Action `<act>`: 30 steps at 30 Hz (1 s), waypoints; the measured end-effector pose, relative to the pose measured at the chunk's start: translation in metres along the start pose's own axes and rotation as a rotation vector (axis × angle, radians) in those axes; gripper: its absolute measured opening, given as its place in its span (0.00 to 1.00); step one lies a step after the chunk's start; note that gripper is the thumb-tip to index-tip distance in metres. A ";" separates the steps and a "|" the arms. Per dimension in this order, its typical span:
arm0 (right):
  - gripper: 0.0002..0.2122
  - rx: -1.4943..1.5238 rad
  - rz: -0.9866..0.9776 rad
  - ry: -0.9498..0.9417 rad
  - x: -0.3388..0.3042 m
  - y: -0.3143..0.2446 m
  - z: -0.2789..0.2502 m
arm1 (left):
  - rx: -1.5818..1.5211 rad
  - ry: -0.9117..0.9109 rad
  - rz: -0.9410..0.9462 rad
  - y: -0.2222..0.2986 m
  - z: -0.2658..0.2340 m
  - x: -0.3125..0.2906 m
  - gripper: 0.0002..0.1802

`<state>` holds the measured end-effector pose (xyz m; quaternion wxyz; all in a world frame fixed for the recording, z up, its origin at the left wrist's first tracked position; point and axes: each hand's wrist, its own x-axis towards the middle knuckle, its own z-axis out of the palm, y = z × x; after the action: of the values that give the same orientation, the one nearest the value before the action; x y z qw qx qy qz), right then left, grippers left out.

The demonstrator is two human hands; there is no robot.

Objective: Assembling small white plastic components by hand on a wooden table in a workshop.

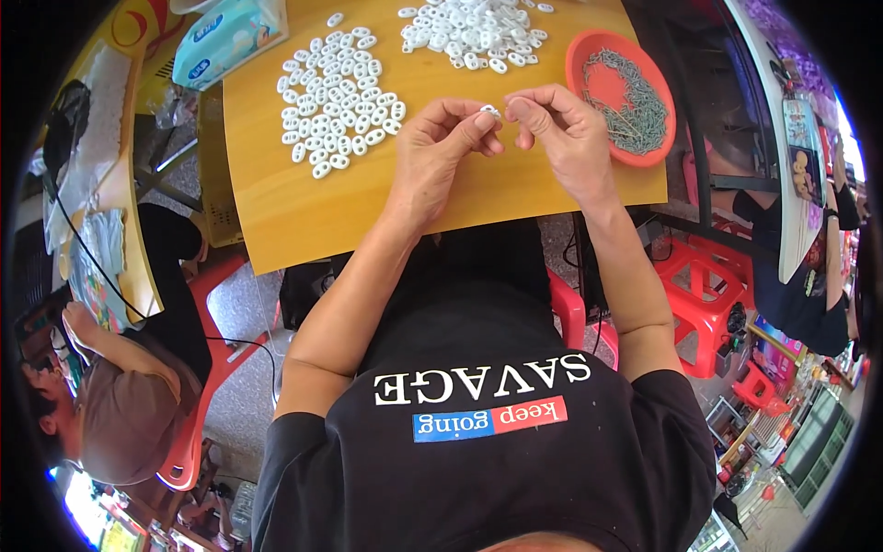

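Note:
Between thumb and forefinger, my left hand (441,147) pinches a small white oval plastic piece (490,111) above the table. Close beside it, my right hand (566,133) has its thumb and forefinger pressed together; whatever they hold is too small to make out. To the left, many white two-hole oval pieces (336,101) lie spread flat. A heaped pile of similar white pieces (474,32) sits at the far middle. Right of my right hand stands an orange-red plastic bowl (590,57) with a mass of small grey screws (644,115) in it.
The yellow-brown wooden table (303,216) ends just in front of my body. A blue and white tissue pack (225,41) stands at its far left corner. Red plastic stools (704,304) are on the right. Another person (129,405) sits at a separate table on the left.

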<state>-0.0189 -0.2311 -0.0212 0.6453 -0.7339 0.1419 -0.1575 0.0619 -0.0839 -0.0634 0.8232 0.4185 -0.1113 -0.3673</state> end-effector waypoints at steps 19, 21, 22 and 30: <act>0.09 -0.045 0.057 -0.020 0.000 0.005 0.007 | 0.026 0.001 0.013 0.001 0.002 -0.001 0.10; 0.09 -0.046 0.062 -0.018 0.000 0.005 0.007 | 0.023 0.001 0.009 0.001 0.002 -0.001 0.10; 0.10 -0.039 0.063 -0.015 0.000 0.004 0.007 | 0.021 -0.001 0.011 0.001 0.002 -0.001 0.10; 0.10 -0.059 0.057 -0.024 -0.001 0.004 0.009 | 0.029 -0.014 0.001 0.000 0.001 -0.001 0.08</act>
<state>-0.0163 -0.2234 -0.0262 0.6291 -0.7503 0.1595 -0.1259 0.0610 -0.0837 -0.0628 0.8164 0.4278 -0.1223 -0.3682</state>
